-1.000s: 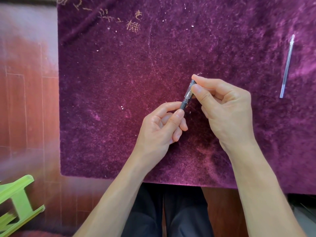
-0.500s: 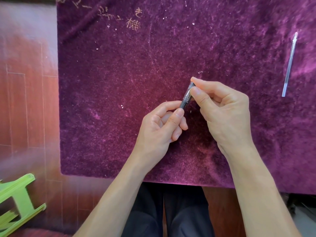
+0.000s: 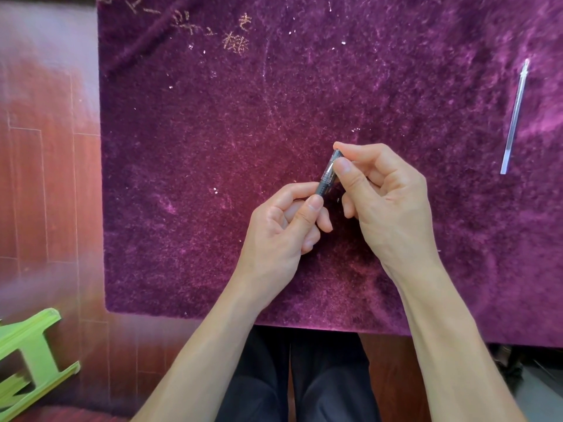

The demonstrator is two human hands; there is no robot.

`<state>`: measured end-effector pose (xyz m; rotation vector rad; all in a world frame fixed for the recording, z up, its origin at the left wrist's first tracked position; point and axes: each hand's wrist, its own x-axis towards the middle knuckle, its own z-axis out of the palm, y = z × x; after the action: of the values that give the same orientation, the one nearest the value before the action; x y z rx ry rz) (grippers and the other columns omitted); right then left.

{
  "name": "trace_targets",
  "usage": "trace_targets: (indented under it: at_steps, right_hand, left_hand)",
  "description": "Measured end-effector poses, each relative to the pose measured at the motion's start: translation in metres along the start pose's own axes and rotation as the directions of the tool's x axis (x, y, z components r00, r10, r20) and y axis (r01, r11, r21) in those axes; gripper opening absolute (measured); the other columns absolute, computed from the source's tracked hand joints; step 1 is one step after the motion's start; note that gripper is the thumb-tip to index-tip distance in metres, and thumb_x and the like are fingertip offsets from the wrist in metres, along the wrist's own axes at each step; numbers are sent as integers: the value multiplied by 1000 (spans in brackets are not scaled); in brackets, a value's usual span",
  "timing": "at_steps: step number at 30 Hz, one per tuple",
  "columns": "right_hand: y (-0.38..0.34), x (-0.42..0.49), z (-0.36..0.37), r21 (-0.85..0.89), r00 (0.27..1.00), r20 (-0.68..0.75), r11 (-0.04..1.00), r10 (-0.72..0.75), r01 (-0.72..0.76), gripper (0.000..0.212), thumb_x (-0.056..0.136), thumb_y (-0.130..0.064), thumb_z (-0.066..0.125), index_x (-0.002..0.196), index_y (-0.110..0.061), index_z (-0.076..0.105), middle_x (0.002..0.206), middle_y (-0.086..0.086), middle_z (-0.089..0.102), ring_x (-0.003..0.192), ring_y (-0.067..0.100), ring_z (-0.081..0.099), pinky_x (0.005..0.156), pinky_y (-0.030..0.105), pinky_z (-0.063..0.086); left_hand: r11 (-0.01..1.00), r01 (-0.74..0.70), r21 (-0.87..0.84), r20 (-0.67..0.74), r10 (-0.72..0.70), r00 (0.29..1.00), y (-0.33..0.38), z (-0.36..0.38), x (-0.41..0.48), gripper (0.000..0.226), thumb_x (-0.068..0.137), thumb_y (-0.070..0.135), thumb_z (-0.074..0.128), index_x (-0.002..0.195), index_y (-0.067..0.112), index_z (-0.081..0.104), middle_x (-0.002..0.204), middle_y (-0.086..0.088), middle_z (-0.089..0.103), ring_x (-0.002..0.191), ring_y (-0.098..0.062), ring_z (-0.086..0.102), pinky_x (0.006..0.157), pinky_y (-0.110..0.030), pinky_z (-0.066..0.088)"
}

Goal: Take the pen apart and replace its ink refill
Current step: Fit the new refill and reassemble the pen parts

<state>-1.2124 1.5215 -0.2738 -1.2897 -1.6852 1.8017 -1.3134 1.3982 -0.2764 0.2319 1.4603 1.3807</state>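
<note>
Across the tabletop lies a purple velvet cloth [image 3: 213, 178]. Above its near centre, the left hand [image 3: 283, 233] and right hand [image 3: 387, 202] pinch opposite ends of the pen [image 3: 329, 173], thumb and forefinger closed on it. The pen appears still assembled, though fingers hide most of it. A clear ink refill [image 3: 515, 117] lies well apart, far right.

Both hands [image 3: 335, 214] pinch the pen [image 3: 329, 172] over purple cloth [image 3: 213, 147].
</note>
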Motion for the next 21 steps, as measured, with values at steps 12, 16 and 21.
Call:
trace_targets:
  at_steps: [12,16,21]
  right_hand:
    - [-1,-2,8,-2,999,-43,1000,-25,25,18,105,-9,67,109,-25,74,82,-20,76,55,-4,63,56,10,48]
    - [1,-2,8,6,999,-46,1000,-20,21,16,105,-8,68,110,-21,74,82,-17,76,58,-5,65,61,9,49]
    - [2,-3,9,-2,998,-54,1000,-16,16,15,105,-8,68,108,-21,74,82,-13,77,56,-5,65,60,8,48]
  left_hand:
    - [1000,12,1,-1,-12,1000,-2,-2,2,21,108,16,52,123,7,64,78,-1,66,50,-6,39,48,-18,35]
    - [1000,17,-11,3,-17,1000,-3,-2,2,21,108,15,52,122,8,65,78,-1,66,50,-6,39,47,-17,35]
    - [1000,30,-4,2,-30,1000,-3,-3,2,21,108,16,52,121,6,65,78,0,67,50,-6,38,46,-17,34]
